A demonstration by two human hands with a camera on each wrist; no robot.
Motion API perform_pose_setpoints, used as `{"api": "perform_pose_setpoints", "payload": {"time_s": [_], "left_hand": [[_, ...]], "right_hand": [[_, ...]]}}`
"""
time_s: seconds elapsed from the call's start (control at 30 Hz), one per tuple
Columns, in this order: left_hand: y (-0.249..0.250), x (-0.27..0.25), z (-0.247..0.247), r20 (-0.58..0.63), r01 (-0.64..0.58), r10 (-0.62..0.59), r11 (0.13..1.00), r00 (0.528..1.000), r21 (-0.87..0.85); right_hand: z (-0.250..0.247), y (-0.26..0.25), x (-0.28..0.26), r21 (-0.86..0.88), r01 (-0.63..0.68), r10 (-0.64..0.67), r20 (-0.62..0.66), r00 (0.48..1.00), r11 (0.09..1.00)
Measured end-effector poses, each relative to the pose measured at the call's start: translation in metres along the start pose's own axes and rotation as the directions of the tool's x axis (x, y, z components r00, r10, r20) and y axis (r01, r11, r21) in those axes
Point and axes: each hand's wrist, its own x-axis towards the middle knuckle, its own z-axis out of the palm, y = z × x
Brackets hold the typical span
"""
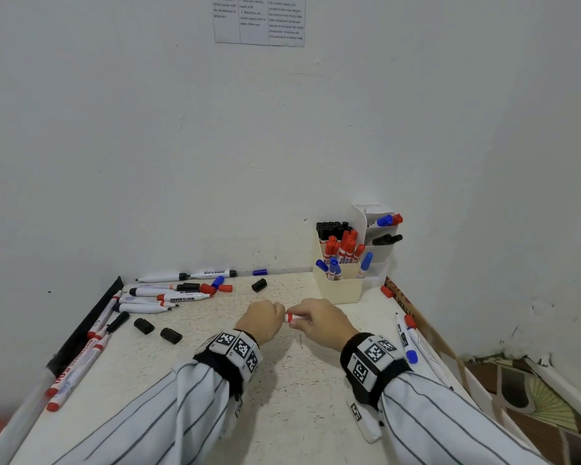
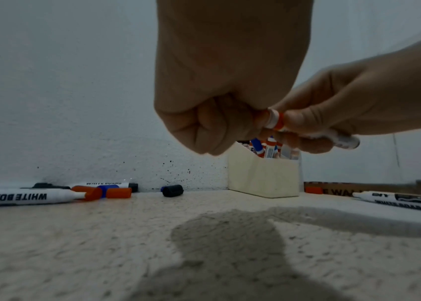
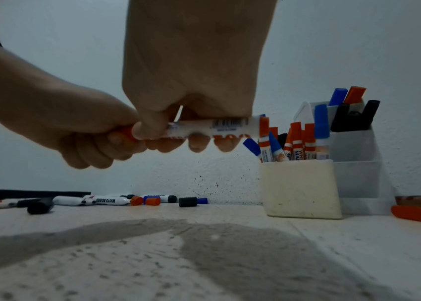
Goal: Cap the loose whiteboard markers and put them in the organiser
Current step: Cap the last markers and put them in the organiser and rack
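Above the middle of the table my two hands meet on a red whiteboard marker (image 1: 289, 317). My right hand (image 1: 317, 318) grips the white barrel (image 3: 217, 125), fingers curled under it and thumb in front. My left hand (image 1: 265, 319) is curled in a fist round the marker's red cap (image 3: 127, 133) at the marker's left end. Between the hands only a red and white band (image 2: 275, 121) shows. The cream organiser (image 1: 338, 292) stands just behind the hands, holding several capped markers.
A white tiered organiser (image 1: 378, 255) stands behind the cream one against the wall. Loose markers (image 1: 182, 297) and black caps (image 1: 170, 335) lie at the left, with one black cap (image 1: 259, 285) near the wall. More markers (image 1: 404, 337) lie along the right edge, near a red cap (image 1: 386, 292).
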Motion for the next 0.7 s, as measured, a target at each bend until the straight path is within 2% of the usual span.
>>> {"api": "perform_pose_setpoints", "payload": {"time_s": [0.1, 0.17, 0.23, 0.3, 0.33, 0.37, 0.53, 0.6, 0.7], "left_hand": [[-0.003, 0.001, 0.003, -0.048, -0.079, 0.084, 0.992, 0.995, 0.097], [-0.004, -0.002, -0.001, -0.069, -0.074, 0.077, 0.996, 0.995, 0.039], [-0.008, -0.004, 0.003, -0.096, -0.078, 0.080, 0.997, 0.992, 0.027], [-0.009, -0.009, 0.000, -0.045, -0.101, 0.104, 0.993, 0.994, 0.068], [-0.007, -0.012, -0.001, 0.000, -0.077, 0.077, 0.992, 0.997, 0.101], [-0.005, -0.016, -0.003, 0.000, -0.008, 0.008, 0.999, 1.000, 0.052], [-0.011, -0.016, -0.009, 0.043, 0.064, -0.068, 0.993, 0.997, 0.103], [-0.015, -0.016, -0.009, -0.020, 0.079, -0.078, 0.996, 0.997, 0.051], [-0.019, -0.017, -0.012, -0.039, 0.110, -0.113, 0.992, 0.993, -0.068]], "right_hand": [[0.004, 0.000, -0.001, 0.119, -0.031, 0.028, 0.024, 0.999, 0.992], [0.005, -0.003, -0.001, 0.247, -0.051, 0.034, 0.070, 0.997, 0.968], [0.004, -0.006, -0.001, 0.285, -0.059, 0.027, 0.114, 0.993, 0.957], [0.004, -0.009, 0.000, 0.254, -0.041, 0.010, 0.125, 0.992, 0.966], [0.005, -0.010, 0.000, 0.228, -0.029, 0.002, 0.119, 0.993, 0.973], [0.005, -0.011, -0.001, 0.197, -0.017, -0.004, 0.110, 0.994, 0.980], [0.005, -0.022, 0.001, -0.053, 0.088, -0.089, -0.003, 0.996, 0.995], [0.007, -0.026, 0.003, -0.044, 0.093, -0.094, -0.033, 0.995, 0.995], [0.011, -0.029, 0.006, 0.052, 0.051, -0.052, 0.020, 0.998, 0.997]]}}
